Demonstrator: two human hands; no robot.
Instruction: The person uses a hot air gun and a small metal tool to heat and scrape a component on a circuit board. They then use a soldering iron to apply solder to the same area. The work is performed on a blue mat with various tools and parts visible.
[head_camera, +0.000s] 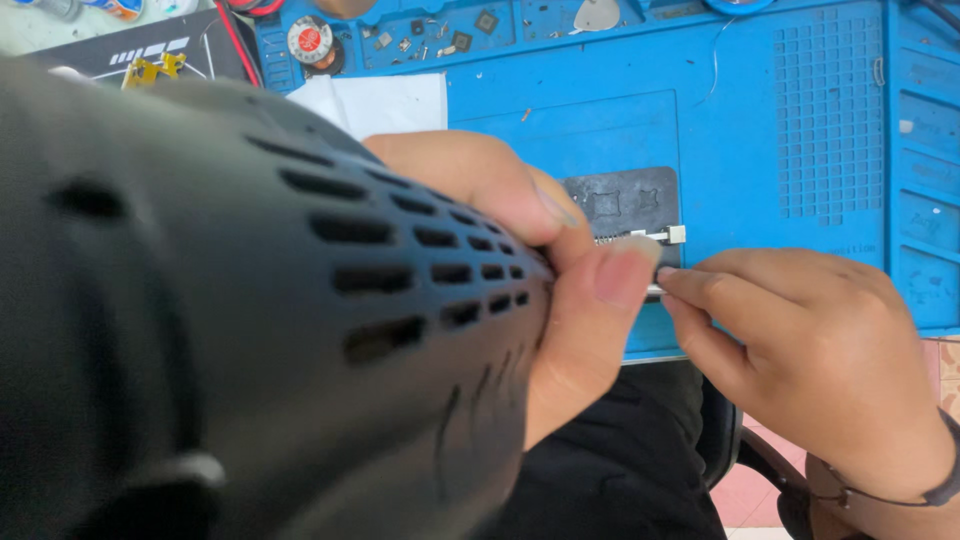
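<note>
A large black plastic housing (250, 330) with rows of vent slots fills the left half of the head view, close to the camera. My left hand (530, 250) grips its front end, thumb and fingers wrapped around it. My right hand (800, 350) pinches a thin metal tool (655, 291) with its fingertips, right at the point where my left thumb presses. A small metal part with a spring (650, 237) sticks out just above my left thumb. The spot where the tool meets the housing is hidden by my fingers.
A blue work mat (760, 120) with compartments covers the table. On it lie a dark square pad (625, 200), a white paper (385, 100) and small loose parts (420, 40) at the back. A round tin (310, 40) stands at the far left.
</note>
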